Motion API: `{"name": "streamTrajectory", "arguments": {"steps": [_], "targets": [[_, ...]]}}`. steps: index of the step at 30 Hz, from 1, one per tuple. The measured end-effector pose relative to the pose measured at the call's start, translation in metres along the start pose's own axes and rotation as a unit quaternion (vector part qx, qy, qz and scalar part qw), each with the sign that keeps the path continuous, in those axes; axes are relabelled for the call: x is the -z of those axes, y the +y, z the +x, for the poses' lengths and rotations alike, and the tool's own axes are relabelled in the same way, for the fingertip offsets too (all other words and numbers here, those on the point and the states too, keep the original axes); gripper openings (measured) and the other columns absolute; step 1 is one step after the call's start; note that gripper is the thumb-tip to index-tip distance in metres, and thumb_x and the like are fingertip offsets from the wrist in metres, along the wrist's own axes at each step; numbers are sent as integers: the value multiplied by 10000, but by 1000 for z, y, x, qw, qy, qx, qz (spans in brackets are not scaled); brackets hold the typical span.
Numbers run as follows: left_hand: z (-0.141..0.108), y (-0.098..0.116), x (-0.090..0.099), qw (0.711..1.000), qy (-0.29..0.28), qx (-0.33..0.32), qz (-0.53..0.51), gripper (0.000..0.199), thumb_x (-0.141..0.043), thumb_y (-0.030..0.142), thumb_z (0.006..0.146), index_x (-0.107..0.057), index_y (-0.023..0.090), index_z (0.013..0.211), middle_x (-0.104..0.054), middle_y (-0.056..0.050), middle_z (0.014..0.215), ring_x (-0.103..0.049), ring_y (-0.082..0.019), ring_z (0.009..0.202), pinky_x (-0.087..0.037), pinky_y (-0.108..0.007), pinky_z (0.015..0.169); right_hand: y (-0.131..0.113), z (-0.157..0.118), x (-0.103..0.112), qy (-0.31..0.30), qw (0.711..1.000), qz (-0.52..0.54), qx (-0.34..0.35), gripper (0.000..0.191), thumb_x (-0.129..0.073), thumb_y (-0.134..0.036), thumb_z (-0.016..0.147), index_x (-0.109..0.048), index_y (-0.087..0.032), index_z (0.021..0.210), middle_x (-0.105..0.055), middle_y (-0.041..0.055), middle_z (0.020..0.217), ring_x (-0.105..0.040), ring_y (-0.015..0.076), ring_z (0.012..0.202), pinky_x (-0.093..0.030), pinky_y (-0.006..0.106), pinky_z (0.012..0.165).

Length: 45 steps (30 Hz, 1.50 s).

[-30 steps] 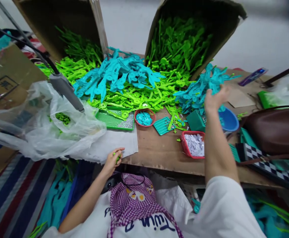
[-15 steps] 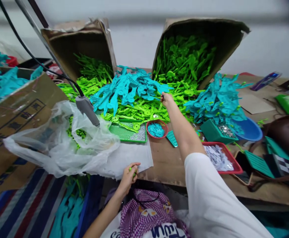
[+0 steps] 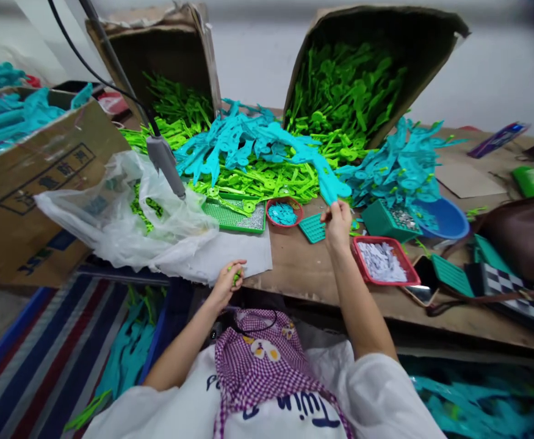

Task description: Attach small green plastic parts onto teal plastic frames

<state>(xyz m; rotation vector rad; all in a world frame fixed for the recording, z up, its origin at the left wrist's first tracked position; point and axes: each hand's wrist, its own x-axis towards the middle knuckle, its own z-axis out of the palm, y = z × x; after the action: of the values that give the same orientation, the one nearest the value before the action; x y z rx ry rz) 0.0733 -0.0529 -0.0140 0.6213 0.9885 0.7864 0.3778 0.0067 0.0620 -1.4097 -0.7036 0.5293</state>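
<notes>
My right hand pinches the near end of a turquoise plastic part, which stretches back toward the pile of turquoise parts. Closed near the table's front edge, my left hand has small bright-green pieces in its fingers. Between the hands and the piles stand a red bowl of turquoise discs and a green tray with silvery bits in one end. A turquoise ridged tray lies just left of my right hand.
Cardboard boxes tip out green parts at the back. A grey tool hangs above a plastic bag. On the right are a red tray of white pieces, a turquoise box, a blue basin and a brown bag.
My right hand has drawn back toward me from the turquoise pile, pulling a turquoise part with it. My left hand stays closed on the green pieces. The camera view has shifted.
</notes>
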Motion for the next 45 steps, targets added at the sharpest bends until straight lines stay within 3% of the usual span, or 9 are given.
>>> {"name": "streamTrajectory", "arguments": {"steps": [9,12,15,18,21,26,31,36,45], "targets": [[-35,18,32,996,51,45,-57,229,-601,182,820,-589,114,1038,-491,52,633,-321,-4,368,-147,-102,325,17,-160,176,-106,976,-179,66,120,-505,-442,910,-573,-364,970,-617,-7,716,-622,247,680,-508,437,717],[-29,27,33,991,68,71,-92,188,-516,143,861,-574,115,1037,-475,54,622,-310,-8,352,-156,-97,304,17,-177,209,-164,947,-246,128,138,-525,-370,905,-616,-397,1006,-692,16,838,-661,275,770,-513,462,738],[-21,28,30,986,80,59,-133,120,-488,134,874,-550,134,977,-473,55,624,-306,-8,343,-161,-96,293,25,-170,217,-232,876,-340,253,222,-521,-308,917,-670,-356,1075,-720,49,975,-680,263,872,-483,448,797],[-20,21,30,983,101,47,-148,43,-527,147,866,-487,160,858,-483,54,631,-319,-6,343,-162,-99,291,43,-150,208,-250,803,-414,349,278,-484,-236,953,-676,-272,1151,-712,86,1098,-674,232,991,-428,405,872],[-25,18,34,984,96,41,-148,42,-518,150,880,-491,168,907,-496,53,642,-328,-11,341,-169,-100,292,66,-124,188,-237,771,-449,383,292,-463,-199,964,-671,-221,1167,-696,110,1164,-649,221,1080,-401,378,911],[-37,22,38,987,84,56,-127,260,-444,115,917,-539,152,1156,-493,49,632,-349,-24,344,-188,-101,291,84,-95,145,-211,787,-477,329,385,-371,-151,947,-668,-199,1187,-670,126,1235,-560,258,1250,-375,436,1013],[-51,23,46,975,71,76,-196,249,-420,134,940,-576,124,1134,-489,30,656,-364,-22,376,-222,-95,298,72,-127,71,-130,859,-409,280,405,-357,-291,986,-586,-187,1303,-646,141,1267,-573,245,1210,-424,436,1027],[-63,30,65,928,46,151,-338,242,-392,150,950,-604,94,1052,-502,-13,694,-458,-33,469,-348,-71,356,75,-167,-6,-286,795,-459,276,504,-399,-474,982,-573,-152,1329,-571,178,1377,-537,304,1257,-388,488,1063],[-91,10,87,913,108,114,-377,270,-408,149,935,-662,93,1006,-632,-95,789,-674,-121,703,-561,-149,539,88,-155,-1,-339,765,-466,289,582,-405,-554,964,-555,-160,1366,-548,144,1414,-544,299,1240,-450,427,982]]}}
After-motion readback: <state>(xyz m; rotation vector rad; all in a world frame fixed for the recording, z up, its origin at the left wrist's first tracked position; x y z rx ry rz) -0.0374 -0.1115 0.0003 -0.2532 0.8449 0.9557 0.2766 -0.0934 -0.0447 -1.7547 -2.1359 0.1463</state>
